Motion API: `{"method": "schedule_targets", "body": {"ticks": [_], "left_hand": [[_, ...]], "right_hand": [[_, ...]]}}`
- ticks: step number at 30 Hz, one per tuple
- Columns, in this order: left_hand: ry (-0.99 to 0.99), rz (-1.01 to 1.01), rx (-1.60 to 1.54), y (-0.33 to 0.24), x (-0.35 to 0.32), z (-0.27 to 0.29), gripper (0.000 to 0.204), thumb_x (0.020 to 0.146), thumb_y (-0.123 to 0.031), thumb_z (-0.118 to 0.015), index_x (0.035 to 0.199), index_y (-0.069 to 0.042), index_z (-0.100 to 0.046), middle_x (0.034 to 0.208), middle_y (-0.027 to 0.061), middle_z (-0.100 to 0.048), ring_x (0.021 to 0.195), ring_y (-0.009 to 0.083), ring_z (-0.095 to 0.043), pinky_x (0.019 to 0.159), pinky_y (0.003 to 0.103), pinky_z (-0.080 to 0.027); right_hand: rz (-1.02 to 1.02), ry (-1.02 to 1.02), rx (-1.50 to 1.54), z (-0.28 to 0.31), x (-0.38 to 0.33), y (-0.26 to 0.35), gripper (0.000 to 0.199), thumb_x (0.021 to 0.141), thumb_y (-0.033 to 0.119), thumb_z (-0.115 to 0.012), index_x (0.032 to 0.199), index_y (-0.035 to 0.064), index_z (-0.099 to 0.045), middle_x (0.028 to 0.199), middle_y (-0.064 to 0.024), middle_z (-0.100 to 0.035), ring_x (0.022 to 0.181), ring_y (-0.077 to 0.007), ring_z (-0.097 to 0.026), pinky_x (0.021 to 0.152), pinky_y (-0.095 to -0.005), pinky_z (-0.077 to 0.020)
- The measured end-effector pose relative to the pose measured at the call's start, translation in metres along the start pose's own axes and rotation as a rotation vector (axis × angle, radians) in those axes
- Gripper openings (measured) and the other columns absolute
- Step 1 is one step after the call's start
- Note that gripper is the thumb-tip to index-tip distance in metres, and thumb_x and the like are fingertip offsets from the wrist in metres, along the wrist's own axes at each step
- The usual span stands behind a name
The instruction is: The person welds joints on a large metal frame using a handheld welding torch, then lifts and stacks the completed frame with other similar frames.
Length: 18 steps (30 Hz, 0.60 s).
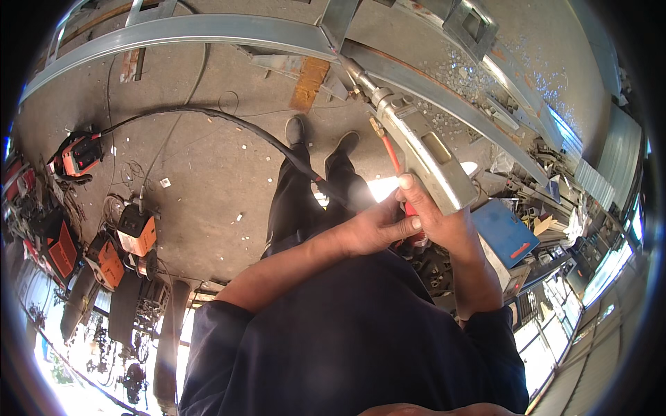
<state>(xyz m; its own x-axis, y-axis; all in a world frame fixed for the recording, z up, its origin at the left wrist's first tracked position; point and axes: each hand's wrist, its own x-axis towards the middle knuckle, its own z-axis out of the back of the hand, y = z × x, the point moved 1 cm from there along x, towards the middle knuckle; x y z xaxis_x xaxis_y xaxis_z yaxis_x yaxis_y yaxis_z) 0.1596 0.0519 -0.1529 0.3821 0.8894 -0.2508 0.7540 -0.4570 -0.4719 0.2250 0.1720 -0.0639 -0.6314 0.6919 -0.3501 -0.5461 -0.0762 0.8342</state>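
under the rear end of a silvery gun-shaped tool (pixel 420 142), your right hand (pixel 437 216) is curving up from below, thumb lying along the tool's side; it seems to be grasping the tool, though most of its fingers are hiding behind it. your left hand (pixel 374 227) is resting close beside it, thumb reaching across; whether it is gripping anything cannot be told.

the tool is slanting away from you, up and to the left, its narrow tip pointing at the corner where a short steel piece (pixel 338 22) is meeting a long steel beam (pixel 208 29); touching or just beside, you cannot tell. an orange-red hose (pixel 390 149) is running alongside. you are probably lining the tip up with that joint, and the next move is likely calling for a steady aim.

farther out, a rusty plate (pixel 309 83) is lying on the grey floor (pixel 201 159) near your shoes (pixel 295 130). a thick black cable (pixel 274 140) is arching left toward a red-orange machine (pixel 82 154). pale scraps (pixel 458 76) are littering the upper right, a blue case (pixel 503 232) is sitting at your right, and daylight is glaring through windows (pixel 555 326).
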Motion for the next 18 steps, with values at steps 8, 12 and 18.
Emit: {"method": "schedule_targets", "body": {"ticks": [8,12,18], "left_hand": [[-0.016,-0.014,0.041,-0.0042,-0.0005,-0.0012,0.067,0.098,-0.053,-0.060,0.139,-0.006,-0.035,0.096,0.0050,-0.061,0.082,0.0105,-0.057,0.069,0.025,-0.047],[-0.024,-0.007,0.059,-0.0069,-0.0004,-0.0016,0.067,0.098,-0.053,-0.060,0.139,-0.006,-0.035,0.097,0.0052,-0.061,0.082,0.0106,-0.056,0.069,0.025,-0.047],[-0.022,0.015,0.070,-0.0074,-0.0015,-0.0005,0.066,0.098,-0.051,-0.060,0.139,-0.006,-0.035,0.098,0.0056,-0.061,0.082,0.0110,-0.057,0.069,0.026,-0.048]], "right_hand": [[0.020,0.012,-0.032,0.0016,0.0022,0.0037,0.025,0.097,0.022,-0.068,0.104,-0.0023,-0.067,0.077,-0.0074,-0.069,0.068,-0.0161,-0.066,0.061,-0.0316,-0.0528],[0.010,0.007,-0.027,0.0016,0.0017,0.0029,0.026,0.097,0.023,-0.068,0.104,-0.0023,-0.067,0.077,-0.0074,-0.069,0.069,-0.0162,-0.066,0.061,-0.0318,-0.0529],[0.008,0.018,-0.033,0.0022,0.0022,0.0037,0.026,0.098,0.022,-0.067,0.105,-0.0021,-0.067,0.077,-0.0074,-0.068,0.069,-0.0159,-0.066,0.062,-0.0314,-0.0528]]}}
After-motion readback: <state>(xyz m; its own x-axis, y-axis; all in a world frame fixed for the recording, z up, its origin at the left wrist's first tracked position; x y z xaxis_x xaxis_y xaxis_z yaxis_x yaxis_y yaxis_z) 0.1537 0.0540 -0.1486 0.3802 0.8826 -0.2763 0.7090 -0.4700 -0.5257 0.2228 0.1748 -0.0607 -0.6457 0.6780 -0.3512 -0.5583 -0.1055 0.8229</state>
